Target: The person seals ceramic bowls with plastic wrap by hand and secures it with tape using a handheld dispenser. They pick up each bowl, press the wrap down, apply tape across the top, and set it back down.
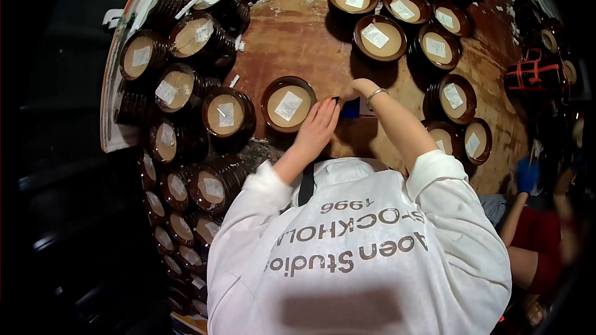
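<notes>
A brown glazed bowl (270, 104) with a pale beige centre and a white printed label (288, 106) sits on the wooden table. My left hand (320, 123) lies at the bowl's right side, fingers stretched out, their tips beside a small dark object (336, 100). To its right, my right hand (356, 89) is bent at the wrist and blurred. Its fingers are mostly hidden, so whether it holds anything does not show. Just below that hand, a dark blue flat item (351, 110) lies on the table.
Stacks of similar labelled bowls (225, 115) crowd the left side. More labelled bowls (380, 37) stand at the back and right of the wooden table (279, 31). A red-and-black bag (534, 77) is at far right. Below it, a co-worker's blue-gloved hand (528, 175) shows.
</notes>
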The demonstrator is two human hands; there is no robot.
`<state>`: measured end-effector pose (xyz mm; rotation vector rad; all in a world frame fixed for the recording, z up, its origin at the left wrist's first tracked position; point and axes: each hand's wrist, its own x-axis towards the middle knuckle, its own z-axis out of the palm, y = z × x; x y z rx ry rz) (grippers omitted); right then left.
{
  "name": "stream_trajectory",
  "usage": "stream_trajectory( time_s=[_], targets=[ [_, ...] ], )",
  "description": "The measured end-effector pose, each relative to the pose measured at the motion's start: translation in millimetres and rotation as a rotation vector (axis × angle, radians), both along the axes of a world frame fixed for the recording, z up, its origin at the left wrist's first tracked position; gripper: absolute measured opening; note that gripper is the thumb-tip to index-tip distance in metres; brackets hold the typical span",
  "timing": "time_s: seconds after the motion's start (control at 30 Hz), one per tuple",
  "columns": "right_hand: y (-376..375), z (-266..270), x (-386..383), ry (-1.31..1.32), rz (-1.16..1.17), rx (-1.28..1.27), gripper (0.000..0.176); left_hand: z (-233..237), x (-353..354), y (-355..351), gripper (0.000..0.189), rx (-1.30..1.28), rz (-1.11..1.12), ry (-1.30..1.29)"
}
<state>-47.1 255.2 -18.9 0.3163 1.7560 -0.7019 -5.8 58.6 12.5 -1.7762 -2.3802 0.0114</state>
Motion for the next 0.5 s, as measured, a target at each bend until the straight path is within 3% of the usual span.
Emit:
stream_trajectory(
  time_s=[0.03, 0.1, 0.13, 0.2, 0.23, 0.33, 0.5],
  targets=[
    [-5.2, 0.9, -2.7, 0.001, 0.009, 0.003, 0.058, -14.0, 1.6, 8.4, 0.047, 0.003, 0.009, 0.001],
    [-12.5, 4.1, -8.3, -0.151, -0.011, 0.006, 0.051, -50.3, 1.7, 17.4, 0.05, -0.718, 0.07, 0.381],
    [-13.2, -8.0, -10.5, -0.153, -0.006, 0.014, 0.051, -57.8, 0.5, 19.2, 0.05, -0.839, 0.012, 0.463],
    [-20.5, -18.2, -13.9, -0.101, 0.071, -0.056, 0.042, -68.2, 1.7, 20.9, 0.051, -0.831, -0.116, 0.568],
    [-28.2, -9.0, -9.6, 0.118, 0.179, 0.099, 0.039, -71.5, 1.9, 20.9, 0.051, -0.806, -0.165, 0.6],
    [-36.1, -8.6, -16.2, -0.062, 0.063, 0.075, 0.04, -77.0, 0.5, 22.1, 0.051, -0.763, -0.233, 0.646],
    [-19.7, 15.6, -1.4, -0.004, -0.035, 0.039, 0.038, -84.7, 1.4, 21.6, 0.052, -0.779, -0.258, 0.668]
  ],
)
